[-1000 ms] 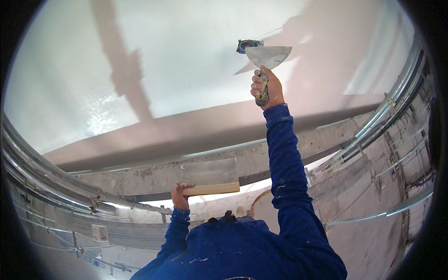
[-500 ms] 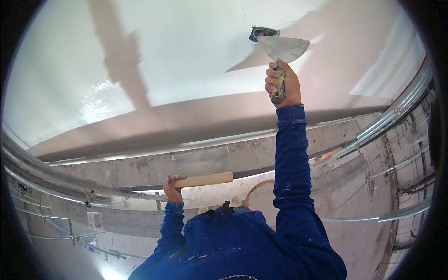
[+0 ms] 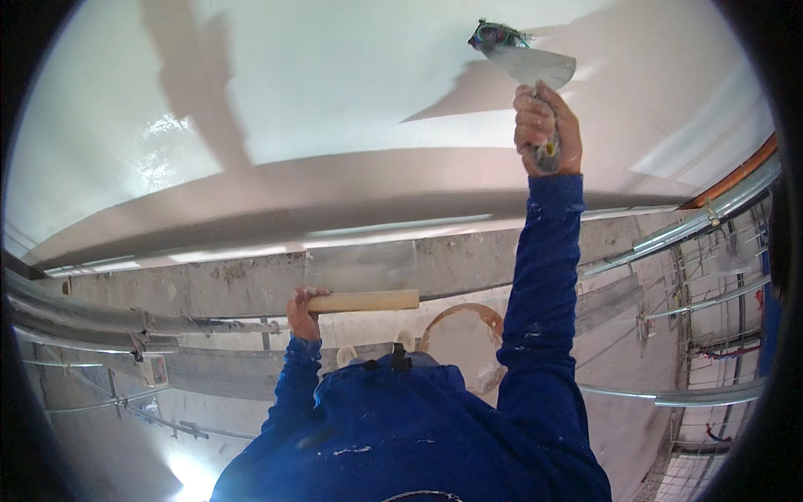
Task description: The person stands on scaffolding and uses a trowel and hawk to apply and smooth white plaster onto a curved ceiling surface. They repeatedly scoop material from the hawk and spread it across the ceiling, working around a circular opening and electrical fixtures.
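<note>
The right hand is raised high overhead, its fingers wrapped tight around the handle of a putty knife, whose broad metal blade is pressed flat against the white ceiling. The blade's far edge sits just beside a small hole in the ceiling where a tangle of coloured wires shows, and the blade seems to touch or nearly touch that spot; which, I cannot tell. The ceiling around it is smooth and pale, with a glossy wet-looking patch far off to the left and long shadows of the arm and tool across it. The left hand is held much lower, at about chest height, closed around one end of a wooden handle that runs sideways to the right; above that handle stands a wide flat metal plate, the blade of a plastering board or trowel, held roughly level. Both arms wear blue sleeves flecked with white specks. Behind the left hand runs a grey concrete beam, with metal pipes along the lower left and more conduit and framing on the right side.
</note>
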Motion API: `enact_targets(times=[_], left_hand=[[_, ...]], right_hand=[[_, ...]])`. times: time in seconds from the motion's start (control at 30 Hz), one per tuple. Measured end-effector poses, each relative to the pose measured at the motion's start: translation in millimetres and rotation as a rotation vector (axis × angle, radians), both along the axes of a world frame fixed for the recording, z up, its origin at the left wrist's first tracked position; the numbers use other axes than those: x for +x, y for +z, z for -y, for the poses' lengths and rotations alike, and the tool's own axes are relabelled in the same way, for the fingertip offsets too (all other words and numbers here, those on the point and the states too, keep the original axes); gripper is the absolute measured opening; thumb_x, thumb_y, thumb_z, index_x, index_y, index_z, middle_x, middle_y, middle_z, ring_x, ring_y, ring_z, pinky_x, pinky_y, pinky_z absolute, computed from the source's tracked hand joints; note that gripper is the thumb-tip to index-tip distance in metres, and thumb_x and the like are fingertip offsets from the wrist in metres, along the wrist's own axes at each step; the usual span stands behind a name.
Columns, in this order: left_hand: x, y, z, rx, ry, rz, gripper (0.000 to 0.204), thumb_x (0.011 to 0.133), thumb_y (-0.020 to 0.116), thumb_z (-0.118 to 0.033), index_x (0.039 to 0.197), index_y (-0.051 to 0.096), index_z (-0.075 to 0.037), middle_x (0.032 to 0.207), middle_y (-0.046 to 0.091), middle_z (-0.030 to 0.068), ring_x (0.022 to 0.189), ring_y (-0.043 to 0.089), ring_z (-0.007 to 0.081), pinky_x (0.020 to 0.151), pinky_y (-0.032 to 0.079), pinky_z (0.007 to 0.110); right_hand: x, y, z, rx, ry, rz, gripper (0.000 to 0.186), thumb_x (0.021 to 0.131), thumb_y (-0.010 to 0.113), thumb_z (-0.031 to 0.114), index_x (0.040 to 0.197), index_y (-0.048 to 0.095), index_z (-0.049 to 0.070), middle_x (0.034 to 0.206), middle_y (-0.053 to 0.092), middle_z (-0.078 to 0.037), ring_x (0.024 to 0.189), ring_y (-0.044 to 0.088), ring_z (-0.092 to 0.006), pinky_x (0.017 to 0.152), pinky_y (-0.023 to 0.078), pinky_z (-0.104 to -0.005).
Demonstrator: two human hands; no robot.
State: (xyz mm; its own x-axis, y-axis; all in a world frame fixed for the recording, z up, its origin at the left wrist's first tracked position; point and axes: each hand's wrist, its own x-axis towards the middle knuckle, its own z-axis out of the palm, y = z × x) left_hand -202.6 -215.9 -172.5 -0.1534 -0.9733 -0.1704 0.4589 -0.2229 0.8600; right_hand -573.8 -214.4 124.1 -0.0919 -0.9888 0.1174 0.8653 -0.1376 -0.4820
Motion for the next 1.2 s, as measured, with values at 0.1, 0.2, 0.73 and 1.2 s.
enact_targets(times=[0.1,0.2,0.73,1.2], left_hand=[[-5.6,-2.9,1.2,-0.046,-0.039,-0.012,0.046,0.084,0.047,-0.047,0.077,0.051,-0.002,0.078,0.059,0.0150,0.078,0.059,0.0253,0.075,0.047,0.037],[-12.1,-7.3,4.1,-0.067,-0.076,-0.036,0.044,0.084,0.048,-0.046,0.076,0.051,-0.003,0.078,0.059,0.0139,0.079,0.059,0.0247,0.075,0.048,0.037],[-7.4,26.1,-33.0,-0.064,0.126,0.005,0.047,0.083,0.049,-0.046,0.071,0.053,-0.001,0.075,0.059,0.0157,0.074,0.059,0.0268,0.070,0.048,0.036],[-15.2,21.1,-33.6,-0.117,0.193,-0.023,0.040,0.085,0.050,-0.040,0.074,0.052,-0.002,0.073,0.058,0.0150,0.071,0.059,0.0256,0.070,0.050,0.037]], right_hand=[[-4.6,8.9,9.3,-0.078,0.106,0.028,0.014,0.089,0.041,0.018,0.085,0.039,0.005,0.060,0.038,0.002,0.044,0.040,-0.0069,0.037,0.033,-0.0209],[-8.8,21.0,16.6,-0.121,0.156,0.001,0.013,0.089,0.041,0.017,0.083,0.039,0.005,0.061,0.042,0.001,0.046,0.044,-0.0073,0.039,0.037,-0.0204],[7.8,-20.9,-16.8,0.072,-0.208,-0.372,0.025,0.089,0.042,0.034,0.079,0.044,0.011,0.052,0.034,0.004,0.036,0.034,-0.0074,0.031,0.030,-0.0207],[3.6,-29.1,12.0,-0.093,-0.273,-0.216,0.026,0.089,0.038,0.035,0.078,0.042,0.011,0.051,0.033,0.003,0.035,0.035,-0.0094,0.034,0.031,-0.0232]])
